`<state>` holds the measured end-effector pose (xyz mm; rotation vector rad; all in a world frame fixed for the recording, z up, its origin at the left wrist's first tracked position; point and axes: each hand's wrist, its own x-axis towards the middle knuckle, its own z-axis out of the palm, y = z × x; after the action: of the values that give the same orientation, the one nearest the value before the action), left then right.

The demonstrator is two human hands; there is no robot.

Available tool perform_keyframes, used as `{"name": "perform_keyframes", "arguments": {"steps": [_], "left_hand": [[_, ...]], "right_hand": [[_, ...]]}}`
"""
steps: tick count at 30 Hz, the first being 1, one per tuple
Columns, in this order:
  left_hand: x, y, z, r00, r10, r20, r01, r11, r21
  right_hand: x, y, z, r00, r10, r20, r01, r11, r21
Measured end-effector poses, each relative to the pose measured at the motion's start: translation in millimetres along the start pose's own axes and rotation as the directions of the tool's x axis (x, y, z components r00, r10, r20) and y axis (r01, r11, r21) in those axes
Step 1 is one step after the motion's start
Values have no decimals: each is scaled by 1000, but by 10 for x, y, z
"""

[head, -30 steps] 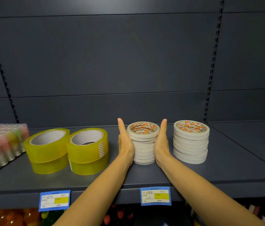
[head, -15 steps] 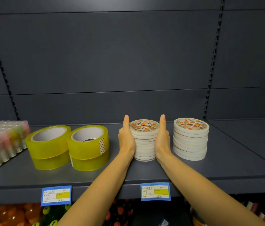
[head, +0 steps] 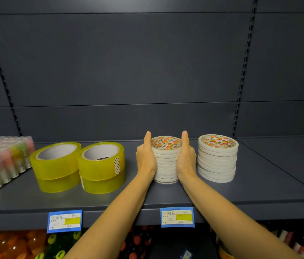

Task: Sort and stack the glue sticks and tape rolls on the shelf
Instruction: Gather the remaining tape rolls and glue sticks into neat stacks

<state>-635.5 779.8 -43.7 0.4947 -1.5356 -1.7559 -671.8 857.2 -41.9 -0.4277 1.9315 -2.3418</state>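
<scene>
Dark grey shop shelf (head: 259,184) fills the lower half of frame. You clamp the middle tape stack (head: 166,161) of thin white rolls at frame centre. Left hand (head: 145,159) and right hand (head: 185,159) cup its sides, thumbs up, fingertips hidden behind. A matching stack (head: 217,159) stands just right; yellow tape rolls (head: 55,165) and glue sticks (head: 1,161) sit left. Step looks like squaring this stack. Next, probably let go evenly so no roll slides.

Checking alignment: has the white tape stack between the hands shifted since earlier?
No. The held stack keeps the same gap to the neighbouring stack beside it.
</scene>
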Motion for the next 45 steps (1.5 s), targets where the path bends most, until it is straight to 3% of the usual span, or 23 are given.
{"name": "perform_keyframes", "arguments": {"steps": [3,6,12,20,25,29,36,42,45], "left_hand": [[14,-17,-10,999,-36,15,36,999,-19],[-6,-17,-30,986,-147,84,155,982,-105],[-70,6,-28,974,-215,68,223,959,-174],[-84,8,60,972,-227,63,234,961,-150],[-79,-39,81,985,-174,-16,174,985,-3],[-78,-30,81,979,-202,24,203,977,-65],[-130,-4,96,985,-170,-38,170,985,-1],[-364,48,7,996,-73,-52,81,978,192],[-698,126,-152,975,205,-87,-174,944,279]], "right_hand": [[-1,5,-1,1000,-8,19,7,1000,20],[-9,14,-41,994,91,54,-95,992,82],[-48,45,-145,984,156,85,-161,985,54],[-84,5,-138,984,156,81,-157,988,-1],[-57,19,-133,987,147,72,-144,989,-42],[-46,30,-129,988,141,64,-141,990,-14],[-56,16,-149,990,124,63,-123,992,-18],[-93,19,-169,993,77,90,-78,997,3],[-162,-6,-208,990,-125,61,126,992,-8]]}}
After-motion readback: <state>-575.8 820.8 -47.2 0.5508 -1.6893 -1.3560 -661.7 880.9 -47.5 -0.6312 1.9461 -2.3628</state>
